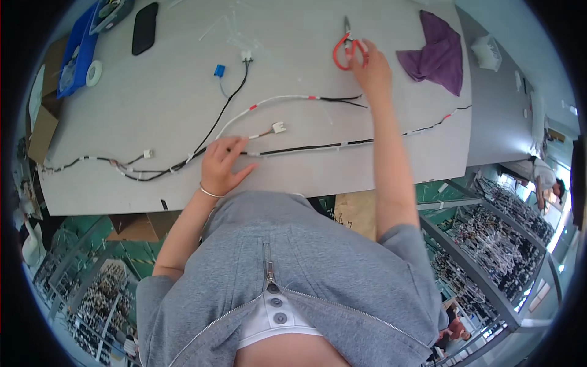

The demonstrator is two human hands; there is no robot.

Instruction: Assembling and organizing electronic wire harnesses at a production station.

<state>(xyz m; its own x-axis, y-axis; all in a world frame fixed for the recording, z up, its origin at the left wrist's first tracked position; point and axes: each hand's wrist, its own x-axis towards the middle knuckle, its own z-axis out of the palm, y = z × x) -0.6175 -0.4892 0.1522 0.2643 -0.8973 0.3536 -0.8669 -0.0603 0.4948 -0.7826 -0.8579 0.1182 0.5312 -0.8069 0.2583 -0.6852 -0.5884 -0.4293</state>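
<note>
A long wire harness, with black and white wrapped branches and red tape marks, stretches across the table. My left hand rests on the harness near its branching point, thumb held apart from the fingers. Beside those fingers lies a short branch ending in a white connector. Farther off, another branch carries a white connector and a blue connector. With my right arm stretched forward over the harness, my right hand has its fingertips on the red handles of the scissors, whose blades point away from me.
A purple cloth lies to the right of the scissors. At the far left are a black phone, a roll of white tape and a blue bin. Racks of hanging wires stand beyond the table's near edge.
</note>
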